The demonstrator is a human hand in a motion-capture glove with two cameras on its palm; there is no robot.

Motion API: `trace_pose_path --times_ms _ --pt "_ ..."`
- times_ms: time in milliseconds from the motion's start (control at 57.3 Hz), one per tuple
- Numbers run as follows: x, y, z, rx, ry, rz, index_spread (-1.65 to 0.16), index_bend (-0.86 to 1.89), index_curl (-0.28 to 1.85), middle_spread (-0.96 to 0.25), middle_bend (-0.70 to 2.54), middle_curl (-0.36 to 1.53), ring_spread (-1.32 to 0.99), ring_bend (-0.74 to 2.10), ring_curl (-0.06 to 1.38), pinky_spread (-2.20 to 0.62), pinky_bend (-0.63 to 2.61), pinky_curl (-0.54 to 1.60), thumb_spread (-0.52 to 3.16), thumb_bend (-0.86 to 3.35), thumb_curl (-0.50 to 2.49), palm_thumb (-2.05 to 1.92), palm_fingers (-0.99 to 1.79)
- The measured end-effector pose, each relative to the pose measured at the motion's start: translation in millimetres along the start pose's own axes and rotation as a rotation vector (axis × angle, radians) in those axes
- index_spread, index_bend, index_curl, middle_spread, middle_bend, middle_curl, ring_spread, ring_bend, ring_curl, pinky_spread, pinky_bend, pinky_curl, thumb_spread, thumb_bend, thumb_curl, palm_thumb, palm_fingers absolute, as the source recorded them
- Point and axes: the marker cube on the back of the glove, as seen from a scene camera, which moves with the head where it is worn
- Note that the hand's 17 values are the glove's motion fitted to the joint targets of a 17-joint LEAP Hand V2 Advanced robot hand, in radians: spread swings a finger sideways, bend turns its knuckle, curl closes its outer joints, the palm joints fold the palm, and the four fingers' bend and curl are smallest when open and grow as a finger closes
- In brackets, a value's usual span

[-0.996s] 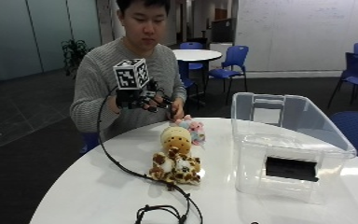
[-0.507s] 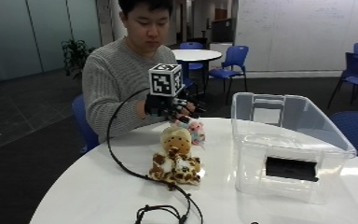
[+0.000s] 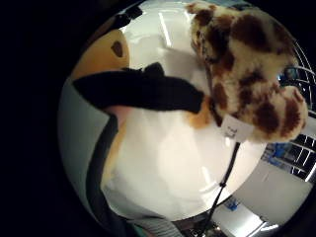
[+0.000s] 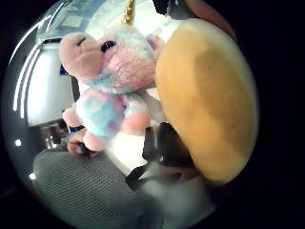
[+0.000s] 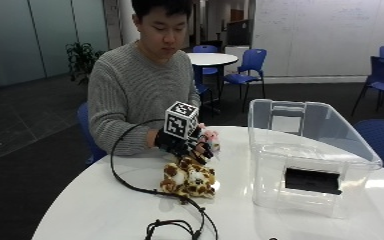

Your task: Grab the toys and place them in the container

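The gloved right hand (image 5: pixel 187 143) is lowered onto a tan plush toy (image 4: pixel 207 102), fingers curled over it (whether they actually grip it I cannot tell). A spotted giraffe toy (image 5: pixel 189 179) lies just beside it on the table (image 5: pixel 99 210), a pink unicorn toy (image 4: pixel 112 81) behind. The clear container (image 5: pixel 312 155) stands well apart from the giraffe.

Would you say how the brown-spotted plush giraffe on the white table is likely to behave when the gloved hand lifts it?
The brown-spotted plush giraffe looks soft, so it would probably sag rather than stay stiff. Its fuzzy fabric should resist slipping. Lying flat on the white table, it seems unlikely to roll.
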Motion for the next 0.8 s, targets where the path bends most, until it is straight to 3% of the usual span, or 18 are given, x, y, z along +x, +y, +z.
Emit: trace_pose_path --times_ms 210,314,437,646,803 --pt "0.4 -5.6 -3.6 0.163 0.004 0.001 -0.44 0.22 0.38 -0.24 0.28 0.26 -0.16 0.37 0.26 -0.04 0.98 0.40 1.37 0.05 0.33 0.22 0.38" --pt "3.4 -5.7 -7.4 0.280 -0.055 0.004 -0.43 0.09 0.33 -0.25 0.37 0.31 -0.30 0.72 0.36 -0.25 1.02 0.39 1.36 0.14 0.42 0.40 0.80" --pt "8.5 -2.8 -35.7 0.313 -0.117 -0.010 -0.42 0.20 0.38 -0.28 0.43 0.36 -0.40 0.76 0.42 -0.34 1.05 0.42 1.23 0.16 0.52 0.51 0.85" --pt "4.2 5.1 -172.8 0.492 -0.079 -0.091 -0.42 0.30 0.49 -0.29 0.49 0.44 -0.50 0.73 0.46 -0.38 1.01 0.42 1.04 0.11 0.64 0.53 0.86" --pt "-8.9 -24.5 -228.9 0.561 -0.127 -0.164 -0.42 0.32 0.56 -0.30 0.50 0.48 -0.54 0.72 0.49 -0.39 1.03 0.43 0.96 0.08 0.72 0.53 0.84"
